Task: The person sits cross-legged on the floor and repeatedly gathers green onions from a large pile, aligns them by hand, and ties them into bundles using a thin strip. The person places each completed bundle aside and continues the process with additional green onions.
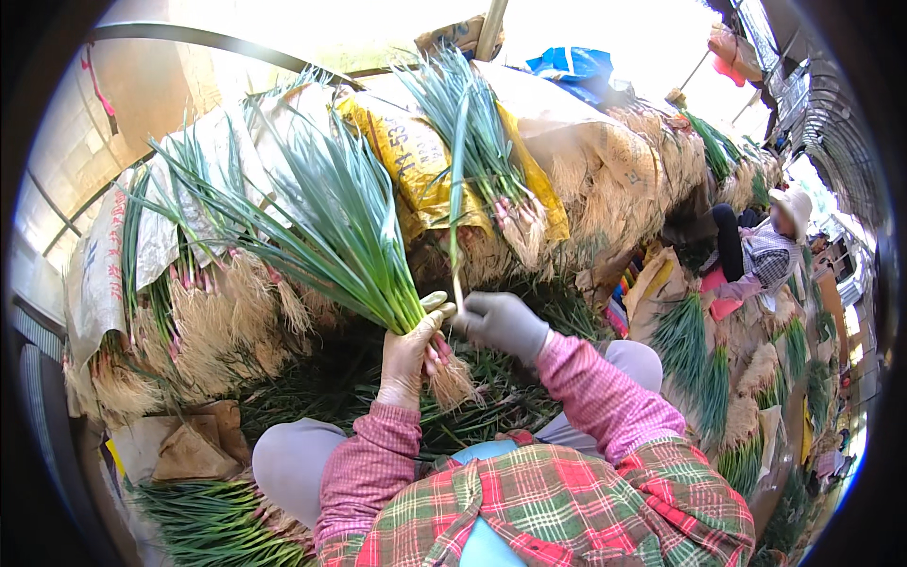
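My left hand, in a thin pale glove, is closed around a bunch of green onions, its leaves fanned up to the left and its pinkish bulbs and pale roots hanging below the fist. My right hand, in a grey glove, grips the pale lower end of a single green onion stalk that stands upright beside the bunch. Behind it, another bundle of green onions lies over a yellow printed sack, roots towards me.
A long heap of rooted onions under sacks curves across the front. Trimmed leaves litter the ground between my knees. More onions lie at the lower left. At the right, a person in a hat sits near rows of bundles.
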A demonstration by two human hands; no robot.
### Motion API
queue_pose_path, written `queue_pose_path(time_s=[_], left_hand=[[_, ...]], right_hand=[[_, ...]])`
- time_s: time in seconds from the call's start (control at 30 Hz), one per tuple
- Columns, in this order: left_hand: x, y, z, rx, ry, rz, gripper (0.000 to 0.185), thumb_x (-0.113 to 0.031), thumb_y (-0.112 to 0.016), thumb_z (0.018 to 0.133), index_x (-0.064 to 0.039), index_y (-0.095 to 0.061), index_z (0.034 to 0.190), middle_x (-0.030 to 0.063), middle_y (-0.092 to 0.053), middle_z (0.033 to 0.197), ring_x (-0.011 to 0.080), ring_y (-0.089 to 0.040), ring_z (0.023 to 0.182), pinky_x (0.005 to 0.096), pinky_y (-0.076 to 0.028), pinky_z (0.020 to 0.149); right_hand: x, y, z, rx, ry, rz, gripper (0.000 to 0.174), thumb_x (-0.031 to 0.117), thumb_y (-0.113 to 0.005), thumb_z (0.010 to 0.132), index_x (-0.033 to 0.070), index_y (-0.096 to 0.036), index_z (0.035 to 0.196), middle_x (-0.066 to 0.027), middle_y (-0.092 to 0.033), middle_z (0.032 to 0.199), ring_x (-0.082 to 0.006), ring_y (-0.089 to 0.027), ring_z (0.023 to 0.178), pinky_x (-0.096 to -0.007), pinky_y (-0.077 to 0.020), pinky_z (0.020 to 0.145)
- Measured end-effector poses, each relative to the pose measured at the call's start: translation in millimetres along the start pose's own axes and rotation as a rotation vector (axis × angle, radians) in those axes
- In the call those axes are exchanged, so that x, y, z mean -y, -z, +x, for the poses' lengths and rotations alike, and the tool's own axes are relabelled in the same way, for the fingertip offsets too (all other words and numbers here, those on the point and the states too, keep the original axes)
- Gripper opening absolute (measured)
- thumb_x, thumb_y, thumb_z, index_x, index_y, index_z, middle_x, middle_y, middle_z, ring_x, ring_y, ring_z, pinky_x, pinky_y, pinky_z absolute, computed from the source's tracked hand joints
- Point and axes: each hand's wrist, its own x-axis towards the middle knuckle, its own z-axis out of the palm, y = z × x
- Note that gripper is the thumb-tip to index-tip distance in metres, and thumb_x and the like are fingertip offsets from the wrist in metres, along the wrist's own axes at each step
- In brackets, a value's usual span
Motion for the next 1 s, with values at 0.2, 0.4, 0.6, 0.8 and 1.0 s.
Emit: queue_pose_path(time_s=[0.2,0.4,0.6,0.8,1.0], left_hand=[[9,1,-3,0.083,0.033,-0.010,0.023,-0.017,-0.068,0.096,0.003,-0.070,0.107,0.0108,-0.070,0.069,0.0127,-0.059,0.044,0.0219,-0.038,0.036],[18,2,-12,0.053,0.046,0.147,0.014,-0.009,-0.070,0.093,0.004,-0.070,0.097,0.0082,-0.068,0.066,0.0105,-0.058,0.044,0.0208,-0.037,0.035],[12,8,-20,-0.008,-0.060,0.022,0.016,-0.012,-0.074,0.093,0.000,-0.070,0.102,0.0085,-0.070,0.077,0.0101,-0.062,0.048,0.0194,-0.040,0.037],[31,5,-20,0.015,0.040,0.077,0.018,-0.015,-0.078,0.089,-0.001,-0.070,0.098,0.0059,-0.065,0.062,0.0100,-0.058,0.043,0.0205,-0.038,0.036],[34,9,-25,-0.018,0.109,0.204,0.023,-0.022,-0.076,0.091,-0.003,-0.067,0.083,0.0065,-0.065,0.058,0.0111,-0.054,0.039,0.0222,-0.035,0.035]], right_hand=[[-11,-16,-11,0.119,-0.137,0.205,0.047,0.049,-0.069,0.094,0.003,-0.071,0.104,-0.0168,-0.073,0.087,-0.0296,-0.071,0.080,-0.0401,-0.0554,0.075],[-14,-41,25,-0.213,0.100,-0.006,0.033,0.039,-0.066,0.099,0.008,-0.074,0.103,-0.0128,-0.076,0.092,-0.0260,-0.074,0.084,-0.0390,-0.0576,0.076],[-67,-10,-2,-0.078,-0.320,-0.309,0.047,0.054,-0.052,0.100,0.012,-0.074,0.105,-0.0129,-0.076,0.104,-0.0352,-0.072,0.096,-0.0476,-0.0562,0.086],[-39,-3,-5,-0.089,-0.064,-0.068,0.062,0.059,-0.063,0.093,0.011,-0.066,0.131,-0.0187,-0.071,0.119,-0.0356,-0.069,0.109,-0.0424,-0.0532,0.096],[2,-40,30,-0.196,0.194,-0.235,0.036,0.044,-0.063,0.097,0.009,-0.069,0.089,-0.0152,-0.070,0.083,-0.0394,-0.069,0.082,-0.0487,-0.0547,0.074]])
